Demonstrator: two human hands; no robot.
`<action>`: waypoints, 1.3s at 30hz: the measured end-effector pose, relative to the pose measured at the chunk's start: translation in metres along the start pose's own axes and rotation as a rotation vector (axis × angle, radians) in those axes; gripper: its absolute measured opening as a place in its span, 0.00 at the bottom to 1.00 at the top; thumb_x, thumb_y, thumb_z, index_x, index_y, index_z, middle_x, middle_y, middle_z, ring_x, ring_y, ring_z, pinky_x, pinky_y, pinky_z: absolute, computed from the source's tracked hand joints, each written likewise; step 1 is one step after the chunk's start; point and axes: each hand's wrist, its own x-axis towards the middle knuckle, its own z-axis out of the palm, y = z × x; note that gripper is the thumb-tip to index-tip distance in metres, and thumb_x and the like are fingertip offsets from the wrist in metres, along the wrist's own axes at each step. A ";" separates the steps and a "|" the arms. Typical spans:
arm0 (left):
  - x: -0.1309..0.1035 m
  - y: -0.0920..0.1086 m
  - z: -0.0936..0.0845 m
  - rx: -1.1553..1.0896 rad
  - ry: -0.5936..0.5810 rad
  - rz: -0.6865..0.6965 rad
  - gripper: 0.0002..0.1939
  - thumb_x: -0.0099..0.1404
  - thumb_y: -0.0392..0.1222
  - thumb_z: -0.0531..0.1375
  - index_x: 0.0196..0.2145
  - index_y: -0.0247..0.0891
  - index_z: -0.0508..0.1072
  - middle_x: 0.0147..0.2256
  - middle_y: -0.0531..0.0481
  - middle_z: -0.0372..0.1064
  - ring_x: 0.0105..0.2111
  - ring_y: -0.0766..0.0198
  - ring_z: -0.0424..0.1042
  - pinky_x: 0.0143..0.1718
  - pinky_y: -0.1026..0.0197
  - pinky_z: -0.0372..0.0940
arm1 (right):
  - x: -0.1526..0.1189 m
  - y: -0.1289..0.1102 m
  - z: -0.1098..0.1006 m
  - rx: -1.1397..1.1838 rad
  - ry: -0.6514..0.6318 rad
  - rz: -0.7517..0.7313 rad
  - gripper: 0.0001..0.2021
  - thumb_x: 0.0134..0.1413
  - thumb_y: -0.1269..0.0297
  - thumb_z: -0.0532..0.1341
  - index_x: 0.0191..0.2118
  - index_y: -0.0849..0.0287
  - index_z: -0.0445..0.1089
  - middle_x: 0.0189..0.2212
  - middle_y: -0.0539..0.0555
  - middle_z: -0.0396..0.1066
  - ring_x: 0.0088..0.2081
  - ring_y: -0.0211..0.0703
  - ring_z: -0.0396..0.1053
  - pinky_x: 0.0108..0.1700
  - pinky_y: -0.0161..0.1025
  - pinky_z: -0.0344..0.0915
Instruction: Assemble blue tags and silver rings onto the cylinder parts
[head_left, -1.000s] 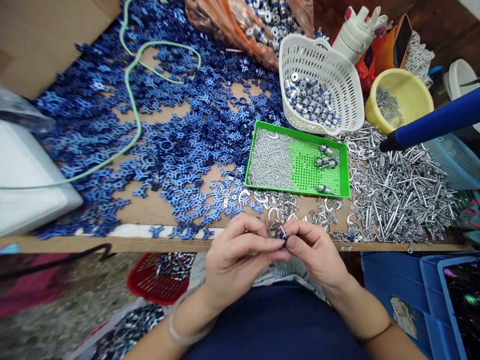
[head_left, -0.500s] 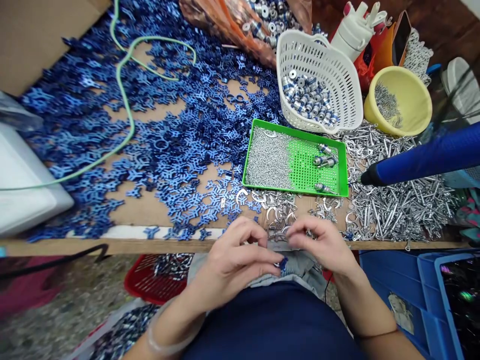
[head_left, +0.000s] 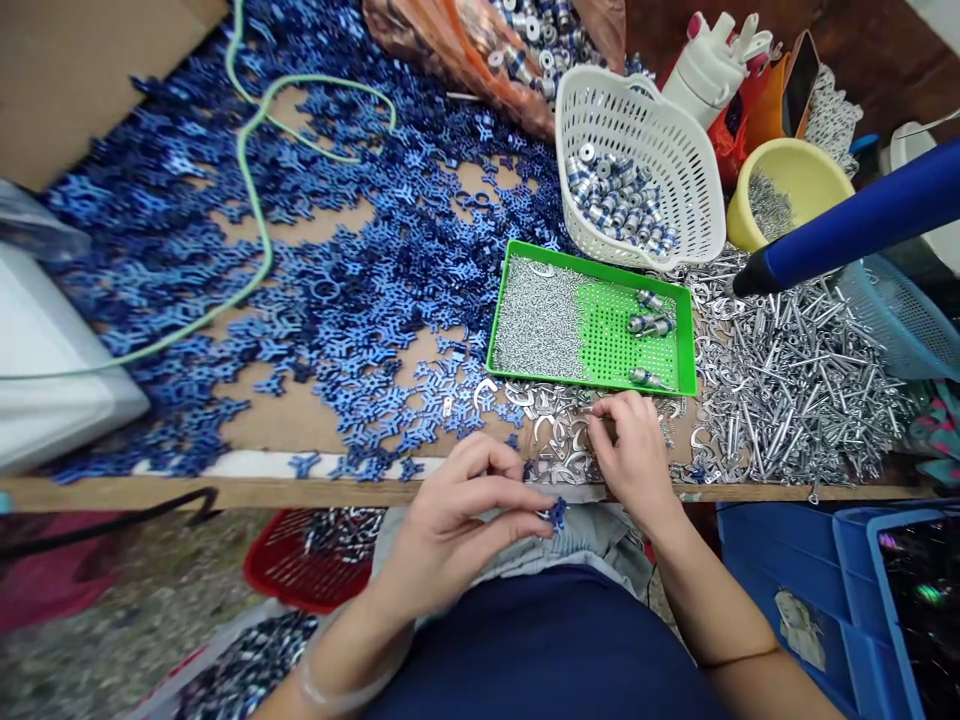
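Note:
Between its thumb and fingertips my left hand (head_left: 469, 515) pinches a small blue metal part (head_left: 557, 513), just off the table's front edge above my lap. My right hand (head_left: 631, 452) rests at the pile of silver hook-shaped pieces (head_left: 559, 440), thumb and index finger close together near the green tray's front edge. Whether a piece is between those fingertips is too small to make out. Behind the pile lies the green tray (head_left: 600, 375), with many tiny silver parts (head_left: 536, 315) on its left side and several blue-and-silver cylinders (head_left: 651, 325) on its right.
Many blue branched pieces (head_left: 360, 300) cover the table's left, crossed by a pale green cord (head_left: 259, 215). A white basket (head_left: 686, 140) of cylinders stands behind the tray. A yellow bowl (head_left: 817, 180) and silver pins (head_left: 795, 400) lie right, under a blue screwdriver-like tool (head_left: 862, 220).
My right hand has moved forward from beside my left hand to the silver hook-shaped pieces. My left hand has shifted slightly left, still pinching the blue part. The hanging blue tool has swung upward.

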 end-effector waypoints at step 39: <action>0.007 -0.001 0.016 -0.332 0.236 -0.013 0.07 0.54 0.38 0.66 0.33 0.44 0.77 0.24 0.54 0.58 0.26 0.67 0.60 0.25 0.63 0.59 | -0.020 -0.050 0.002 1.468 -0.143 0.283 0.08 0.49 0.55 0.63 0.27 0.53 0.72 0.27 0.48 0.64 0.31 0.36 0.62 0.36 0.34 0.60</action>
